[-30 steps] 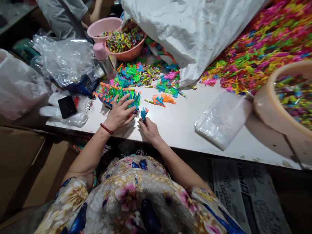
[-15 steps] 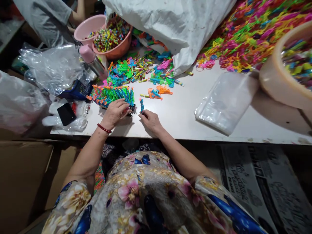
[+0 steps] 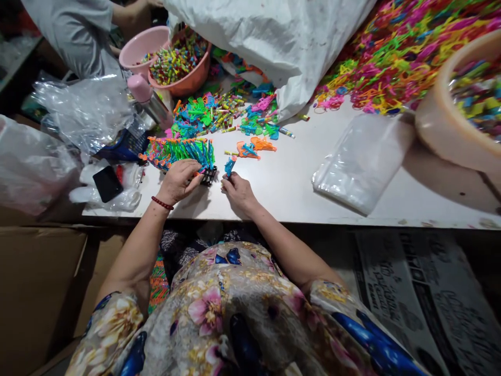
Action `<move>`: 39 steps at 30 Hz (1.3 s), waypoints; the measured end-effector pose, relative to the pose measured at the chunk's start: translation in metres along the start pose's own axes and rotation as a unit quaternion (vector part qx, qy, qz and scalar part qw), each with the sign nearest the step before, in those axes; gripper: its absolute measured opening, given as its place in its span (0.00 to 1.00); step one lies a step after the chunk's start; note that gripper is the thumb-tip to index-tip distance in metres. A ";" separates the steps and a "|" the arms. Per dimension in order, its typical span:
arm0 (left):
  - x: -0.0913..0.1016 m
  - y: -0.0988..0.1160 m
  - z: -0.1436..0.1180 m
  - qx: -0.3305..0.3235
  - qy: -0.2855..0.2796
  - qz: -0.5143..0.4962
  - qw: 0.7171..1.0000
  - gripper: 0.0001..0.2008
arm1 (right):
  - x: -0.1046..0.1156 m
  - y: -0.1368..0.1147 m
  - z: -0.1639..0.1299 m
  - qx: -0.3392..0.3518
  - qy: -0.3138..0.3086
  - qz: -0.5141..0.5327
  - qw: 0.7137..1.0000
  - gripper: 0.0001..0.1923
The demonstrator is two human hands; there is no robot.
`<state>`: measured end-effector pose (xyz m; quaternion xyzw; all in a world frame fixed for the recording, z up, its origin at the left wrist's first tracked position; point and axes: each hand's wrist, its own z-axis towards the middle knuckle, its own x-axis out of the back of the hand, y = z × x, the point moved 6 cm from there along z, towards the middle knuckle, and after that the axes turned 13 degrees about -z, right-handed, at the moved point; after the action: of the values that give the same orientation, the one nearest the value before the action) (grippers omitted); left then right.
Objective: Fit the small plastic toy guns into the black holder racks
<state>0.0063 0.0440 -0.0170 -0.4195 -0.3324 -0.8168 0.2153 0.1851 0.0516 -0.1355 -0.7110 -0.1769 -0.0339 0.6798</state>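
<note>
A black rack (image 3: 209, 176) holds a tight row of small plastic toys (image 3: 180, 151), mostly green and blue with orange tips. My left hand (image 3: 178, 183) is at its near right end, thumb and fingers closed together around a spot where a bit of pink and orange shows. What they grip is mostly hidden. To the right of the rack, my right hand (image 3: 240, 194) pinches a small blue plastic toy (image 3: 230, 166) upright above the table. Just beyond it lie orange toys (image 3: 263, 144) and a short yellow candy-like tube (image 3: 230, 153).
Loose toys and tubes (image 3: 203, 112) lie behind the rack. Bowls of tubes (image 3: 182, 83), a pink-capped flask (image 3: 151, 102), a phone (image 3: 107, 184) and plastic bags (image 3: 88, 109) stand left. Clear bags (image 3: 358, 164) and a large tub (image 3: 432, 115) are right. Another person (image 3: 84, 36) sits far left.
My left hand has shifted slightly left and down, showing more of the black rack's end. The blue toy in my right hand has tilted a little to the right.
</note>
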 end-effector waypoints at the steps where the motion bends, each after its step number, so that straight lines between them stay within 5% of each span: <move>1: 0.001 0.001 0.000 0.002 -0.004 0.003 1.000 0.13 | 0.002 0.000 0.001 0.000 0.002 -0.014 1.000 0.08; 10: 0.010 0.035 0.039 0.023 -0.086 0.111 0.990 0.28 | 0.014 -0.001 0.005 0.022 0.026 -0.127 0.991 0.07; 17: -0.013 0.004 0.071 0.064 -0.230 0.103 0.966 0.22 | 0.016 -0.001 0.003 0.030 0.010 -0.100 0.994 0.07; 29: -0.005 -0.018 0.071 0.114 -0.232 0.059 0.964 0.15 | 0.016 0.002 0.003 0.027 -0.014 -0.084 0.996 0.07; 39: -0.004 -0.017 0.068 0.057 -0.259 0.043 0.963 0.27 | 0.015 0.005 0.004 0.013 0.016 -0.084 0.996 0.08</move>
<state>0.0343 0.1046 0.0028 -0.6176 -0.4042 -0.6501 0.1806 0.1999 0.0586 -0.1364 -0.6840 -0.2255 -0.1003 0.6865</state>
